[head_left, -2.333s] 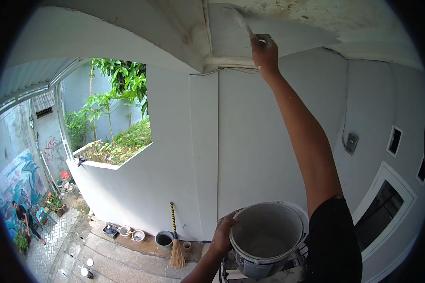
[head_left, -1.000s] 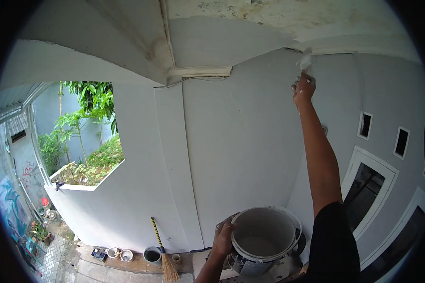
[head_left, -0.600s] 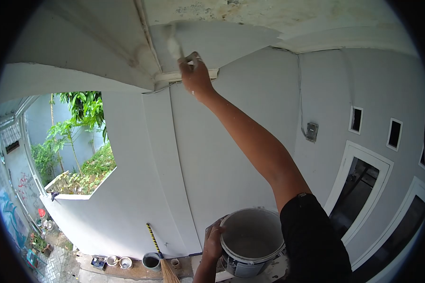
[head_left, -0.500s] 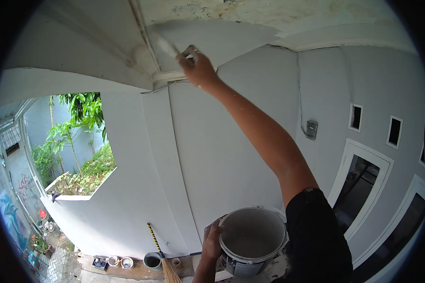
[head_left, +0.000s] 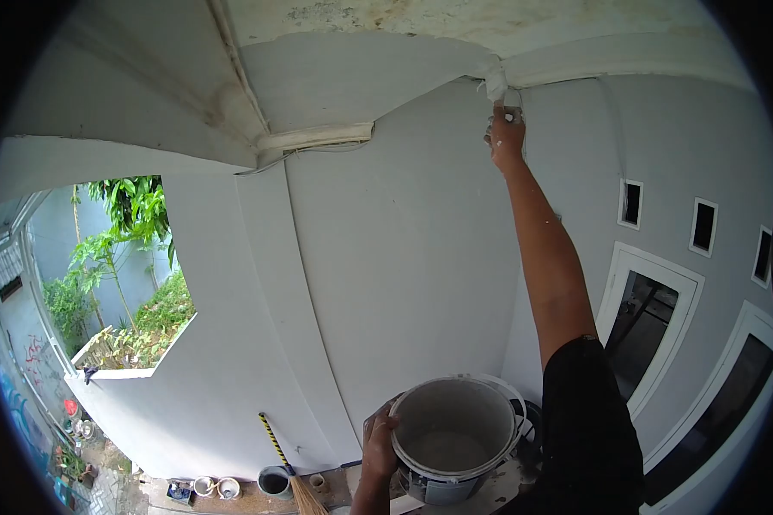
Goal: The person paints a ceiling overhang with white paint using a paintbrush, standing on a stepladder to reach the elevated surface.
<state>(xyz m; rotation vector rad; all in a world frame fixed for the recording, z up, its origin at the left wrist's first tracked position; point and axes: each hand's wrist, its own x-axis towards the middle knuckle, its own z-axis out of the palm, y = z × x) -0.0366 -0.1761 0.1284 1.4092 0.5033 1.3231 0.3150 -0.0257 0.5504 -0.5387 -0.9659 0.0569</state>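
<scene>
High up, at the corner where ceiling and walls meet, my right hand (head_left: 507, 137) is closed round the handle of a paintbrush (head_left: 496, 84). Its whitish bristles touch the edge below the stained ceiling. Low in the view, my left hand (head_left: 380, 442) grips the left rim of a bucket (head_left: 421, 481), with fingers over the edge. The bucket is tilted so that its grey inside shows, and a pale layer coats the bottom. A grey painted patch (head_left: 352, 73) covers part of the ceiling to the left of the brush.
A broom (head_left: 276, 442) leans on the grey wall (head_left: 404, 257). On the floor stand a dark pail (head_left: 275, 482) and small white pots (head_left: 228, 488). Loose cable (head_left: 331, 149) runs under a beam. A white-framed door (head_left: 614, 326) is at right, a garden opening (head_left: 124, 275) at left.
My right hand has moved the paintbrush rightwards along the ceiling, from the left beam to the far corner. My left hand still holds the bucket, and the view has shifted slightly.
</scene>
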